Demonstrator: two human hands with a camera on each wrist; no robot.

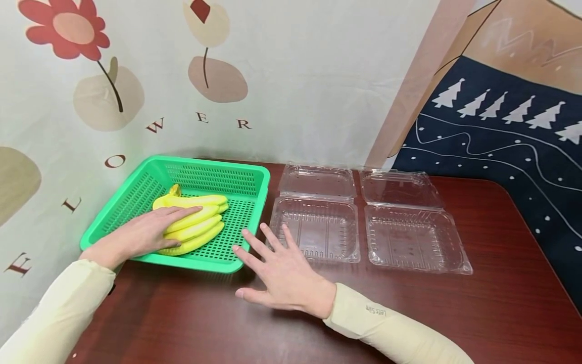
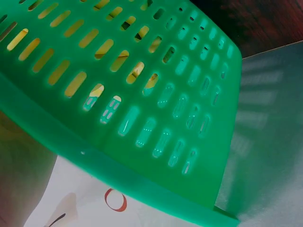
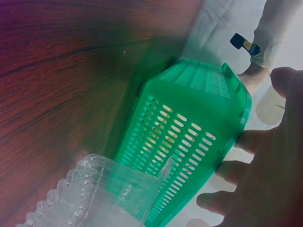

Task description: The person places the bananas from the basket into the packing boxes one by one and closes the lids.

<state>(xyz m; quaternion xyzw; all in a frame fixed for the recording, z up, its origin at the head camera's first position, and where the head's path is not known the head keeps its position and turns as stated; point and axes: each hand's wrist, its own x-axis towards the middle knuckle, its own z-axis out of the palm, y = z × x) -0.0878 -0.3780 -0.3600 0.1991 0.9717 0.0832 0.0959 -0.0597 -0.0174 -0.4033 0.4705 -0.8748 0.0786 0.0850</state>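
Observation:
A bunch of yellow bananas (image 1: 195, 233) lies in a green slotted plastic basket (image 1: 265, 192) on the left of the table. My left hand (image 1: 145, 230) reaches over the basket's near left side and rests on the bunch. Its fingers stretch across the top, with the thumb along the near side. In the left wrist view, yellow shows through the slots of the basket wall (image 2: 161, 123). My right hand (image 1: 288, 273) is spread over the table beside the basket's near right corner, holding nothing. Its fingers (image 3: 234, 171) overlap the basket rim in the right wrist view.
Two clear plastic clamshell boxes, the left one (image 1: 313, 230) and the right one (image 1: 414, 237), stand with lids raised back, right of the basket. They sit on a dark red-brown table (image 1: 500, 242). A flower-printed cloth (image 1: 309, 101) hangs behind.

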